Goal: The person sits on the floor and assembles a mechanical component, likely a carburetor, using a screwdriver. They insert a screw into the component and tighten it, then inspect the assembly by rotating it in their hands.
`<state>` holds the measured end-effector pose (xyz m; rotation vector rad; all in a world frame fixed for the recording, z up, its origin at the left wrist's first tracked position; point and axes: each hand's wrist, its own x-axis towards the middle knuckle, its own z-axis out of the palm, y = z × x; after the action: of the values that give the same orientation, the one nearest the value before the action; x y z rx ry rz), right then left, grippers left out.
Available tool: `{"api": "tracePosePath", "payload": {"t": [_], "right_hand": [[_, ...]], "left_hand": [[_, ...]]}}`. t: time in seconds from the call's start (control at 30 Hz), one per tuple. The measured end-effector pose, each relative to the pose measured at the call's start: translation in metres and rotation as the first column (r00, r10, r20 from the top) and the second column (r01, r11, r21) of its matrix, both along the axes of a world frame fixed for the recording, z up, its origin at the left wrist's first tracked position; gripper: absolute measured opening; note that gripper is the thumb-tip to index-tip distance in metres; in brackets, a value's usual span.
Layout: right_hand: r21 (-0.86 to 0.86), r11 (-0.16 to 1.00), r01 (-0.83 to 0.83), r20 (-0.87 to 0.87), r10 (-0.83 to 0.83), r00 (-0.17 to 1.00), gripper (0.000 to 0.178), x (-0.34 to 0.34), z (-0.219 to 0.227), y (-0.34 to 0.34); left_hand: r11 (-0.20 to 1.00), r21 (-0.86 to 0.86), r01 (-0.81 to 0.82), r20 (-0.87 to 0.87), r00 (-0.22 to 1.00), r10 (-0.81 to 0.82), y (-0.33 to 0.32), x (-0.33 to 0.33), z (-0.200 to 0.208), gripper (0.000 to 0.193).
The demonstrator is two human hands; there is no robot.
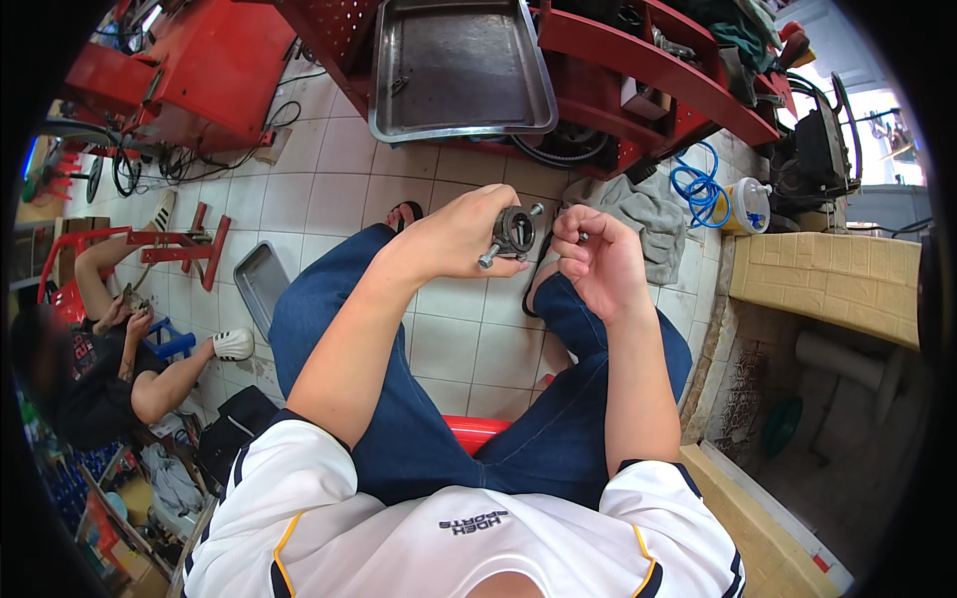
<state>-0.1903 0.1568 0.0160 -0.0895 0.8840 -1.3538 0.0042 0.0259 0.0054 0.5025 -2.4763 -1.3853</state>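
Note:
My left hand is closed around a dark metal ring-shaped part, held above the tiled floor between my knees. Two bolts pass through the part; one bolt head points toward me and another bolt end sticks out at the far right. Just to the right, apart from the ring, my right hand is pinched shut. A small metal piece shows at its fingertips, too small to name. Some of the ring is hidden by my left fingers.
A metal tray with small bits in it rests on a red stand ahead. Grey cloth, a coiled blue hose and a white tub lie to the right. At left, another person sits handling a part beside a grey tray.

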Motion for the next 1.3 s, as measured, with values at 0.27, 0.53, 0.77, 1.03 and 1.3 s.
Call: {"api": "tracePosePath", "payload": {"t": [0.27,0.53,0.77,1.03,1.3], "right_hand": [[0.030,0.975,-0.222,-0.897,0.124,0.424,0.021,0.022,0.012,0.001],[0.130,0.935,-0.331,-0.968,0.191,0.160,0.013,0.025,0.015,-0.001],[0.091,0.943,-0.320,-0.996,0.090,-0.016,0.011,0.020,0.014,-0.004],[0.250,0.949,-0.194,-0.917,0.167,-0.362,0.013,0.010,0.008,-0.014],[0.340,0.938,-0.061,-0.836,0.272,-0.477,0.014,0.008,-0.003,-0.021]], "left_hand": [[1.000,-0.010,0.006,0.054,0.999,-0.005,0.003,-0.003,-0.004,0.052],[0.998,-0.057,0.029,0.060,0.998,-0.026,0.006,-0.006,-0.012,0.052],[0.996,0.079,0.032,0.010,0.999,-0.033,0.008,-0.013,-0.012,0.054],[0.865,-0.114,-0.489,-0.247,0.857,0.452,0.035,-0.036,-0.053,0.070],[0.507,0.750,-0.425,0.113,0.837,0.535,0.090,-0.063,-0.091,0.050]]}}
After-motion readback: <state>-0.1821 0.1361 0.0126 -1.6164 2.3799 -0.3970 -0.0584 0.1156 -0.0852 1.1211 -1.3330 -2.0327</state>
